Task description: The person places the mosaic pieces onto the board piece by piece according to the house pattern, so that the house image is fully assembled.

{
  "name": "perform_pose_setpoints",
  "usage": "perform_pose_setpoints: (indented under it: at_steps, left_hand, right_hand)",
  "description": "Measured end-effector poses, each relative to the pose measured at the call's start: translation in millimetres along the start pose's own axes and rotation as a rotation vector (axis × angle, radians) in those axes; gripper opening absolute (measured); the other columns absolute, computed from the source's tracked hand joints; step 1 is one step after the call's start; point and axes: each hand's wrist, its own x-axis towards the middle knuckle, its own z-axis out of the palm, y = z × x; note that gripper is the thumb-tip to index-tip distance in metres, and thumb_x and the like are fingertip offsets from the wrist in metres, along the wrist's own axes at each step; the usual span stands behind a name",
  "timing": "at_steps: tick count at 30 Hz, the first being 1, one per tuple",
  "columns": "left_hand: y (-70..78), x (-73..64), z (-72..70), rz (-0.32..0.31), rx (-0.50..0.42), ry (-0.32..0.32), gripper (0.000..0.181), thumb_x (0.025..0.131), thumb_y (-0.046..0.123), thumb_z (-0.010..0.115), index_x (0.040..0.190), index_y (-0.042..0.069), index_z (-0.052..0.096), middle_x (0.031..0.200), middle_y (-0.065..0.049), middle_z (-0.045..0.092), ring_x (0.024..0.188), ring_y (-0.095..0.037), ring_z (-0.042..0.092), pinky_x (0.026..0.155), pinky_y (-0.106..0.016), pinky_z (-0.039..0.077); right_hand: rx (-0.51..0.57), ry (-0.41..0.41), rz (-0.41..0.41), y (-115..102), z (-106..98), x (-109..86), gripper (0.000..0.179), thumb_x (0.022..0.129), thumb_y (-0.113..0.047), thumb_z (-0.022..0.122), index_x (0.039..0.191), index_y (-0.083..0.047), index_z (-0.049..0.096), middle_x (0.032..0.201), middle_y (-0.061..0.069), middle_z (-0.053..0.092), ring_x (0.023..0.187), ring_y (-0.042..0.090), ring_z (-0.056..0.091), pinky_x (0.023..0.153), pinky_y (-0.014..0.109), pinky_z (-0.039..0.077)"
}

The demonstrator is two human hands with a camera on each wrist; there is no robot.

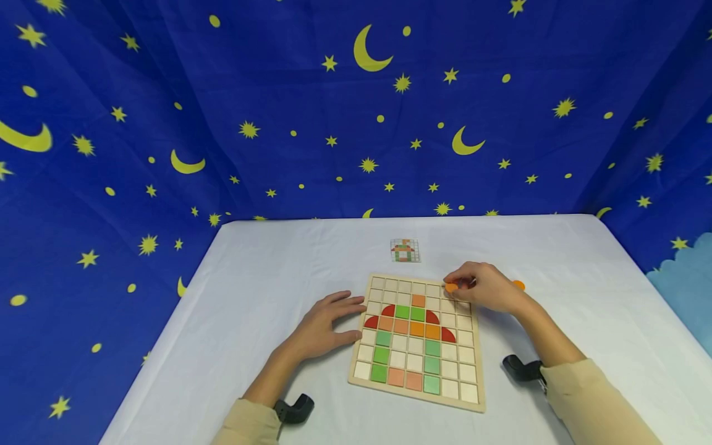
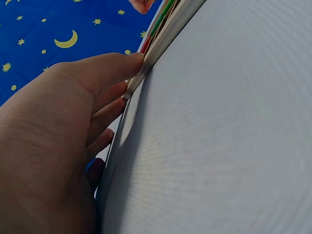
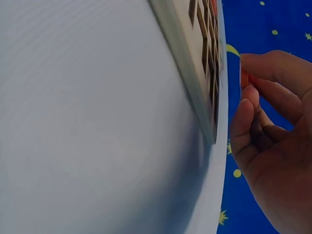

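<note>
A wooden grid board (image 1: 466, 390) lies on the white table, holding green, orange, salmon and red tiles among pale squares. The red tiles (image 1: 448, 335) have a curved edge. My left hand (image 1: 327, 326) touches the board's left edge with extended fingers; in the left wrist view its thumb (image 2: 114, 68) lies against the wooden side. Above the board's far right corner, my right hand (image 1: 483, 285) pinches a small orange tile (image 1: 451, 287) between thumb and fingers. That tile (image 3: 244, 78) is partly covered by the fingertips in the right wrist view, so its full shape is hidden.
A small pattern card (image 1: 405, 250) with a coloured grid lies beyond the board. Another orange tile (image 1: 518, 285) sits on the table behind my right wrist, partly hidden. Blue curtains (image 1: 311, 111) with stars and moons border the white table (image 1: 267, 272).
</note>
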Motion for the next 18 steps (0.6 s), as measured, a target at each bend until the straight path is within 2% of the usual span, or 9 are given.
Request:
perform_pose_setpoints:
  at_steps: [10,18]
  left_hand:
    - [-0.3,-0.1,0.2,0.001,-0.001,0.0,0.053,0.085,0.05,0.068,0.133,0.028,0.06,0.143,0.018,0.045,0.138,-0.009,0.026,0.109,-0.043,0.024]
    - [0.6,0.4,-0.4,-0.006,0.002,-0.009,0.053,0.085,0.049,0.068,0.133,0.028,0.06,0.143,0.019,0.044,0.138,-0.009,0.026,0.11,-0.043,0.024]
  right_hand:
    - [0.015,-0.048,-0.004,-11.2,4.1,11.7,0.029,0.082,-0.012,0.075,0.111,-0.006,0.072,0.09,0.0,0.062,0.075,0.02,0.052,0.061,0.03,0.045]
    - [0.003,-0.066,-0.041,-15.7,11.0,22.2,0.026,0.084,-0.013,0.074,0.109,-0.007,0.072,0.086,-0.002,0.06,0.074,0.019,0.051,0.062,0.031,0.045]
